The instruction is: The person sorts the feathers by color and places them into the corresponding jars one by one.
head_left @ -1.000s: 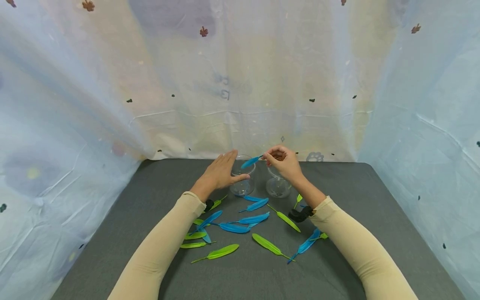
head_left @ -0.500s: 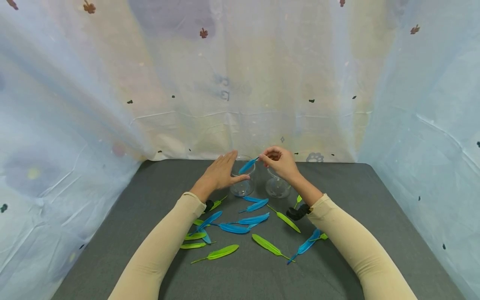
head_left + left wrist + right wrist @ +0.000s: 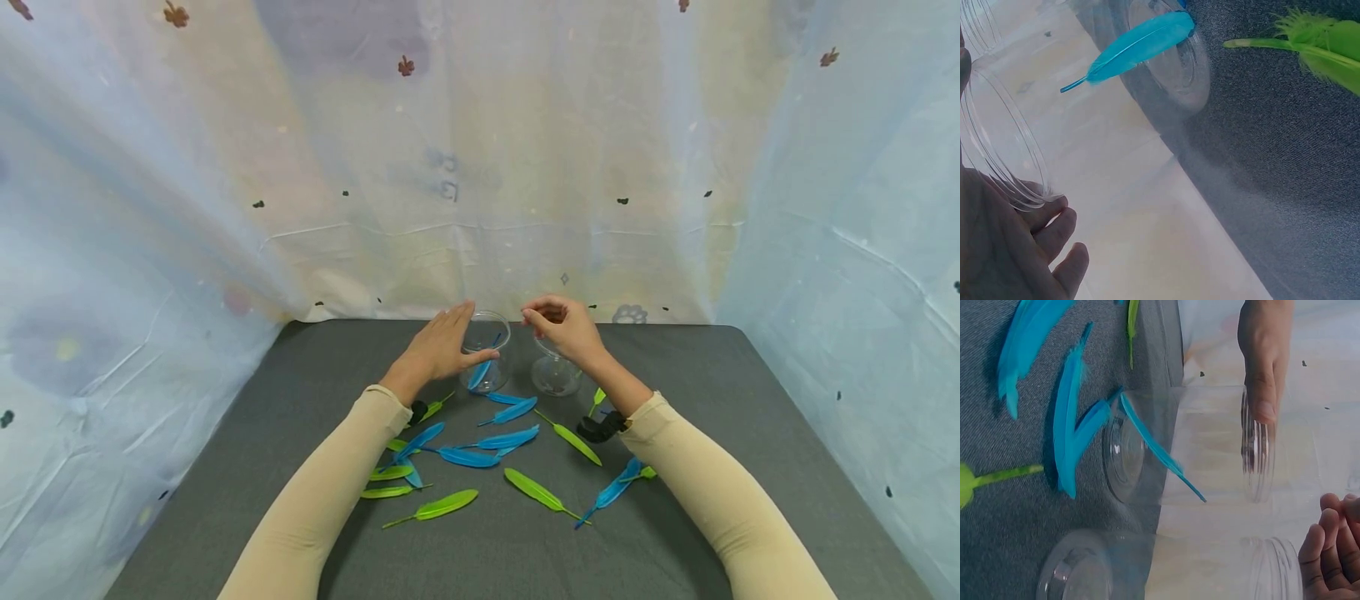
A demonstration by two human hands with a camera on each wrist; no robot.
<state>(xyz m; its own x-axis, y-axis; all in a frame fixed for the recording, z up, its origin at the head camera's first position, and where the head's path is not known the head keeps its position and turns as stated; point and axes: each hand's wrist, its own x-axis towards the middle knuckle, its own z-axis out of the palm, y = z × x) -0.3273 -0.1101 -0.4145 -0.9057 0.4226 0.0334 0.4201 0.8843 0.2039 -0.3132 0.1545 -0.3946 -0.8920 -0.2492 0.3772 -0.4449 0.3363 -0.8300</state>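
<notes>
My left hand holds a clear jar near its rim, fingers on the far left side and thumb in front. A blue feather leans inside that jar; in the right wrist view this feather slants with its quill toward the mouth. My right hand hovers by the rim of a second clear jar, fingers loosely bent, with nothing visible between thumb and fingertips. No feather shows in this second jar.
Several blue feathers and green feathers lie scattered on the dark grey table, nearer than the jars. Some are partly hidden by the forearms. A pale patterned curtain hangs behind and along both sides.
My right hand pinched the blue feather over the left jar, tilted it downward and let it go; the feather dropped inside. The left hand has stayed on the jar.
</notes>
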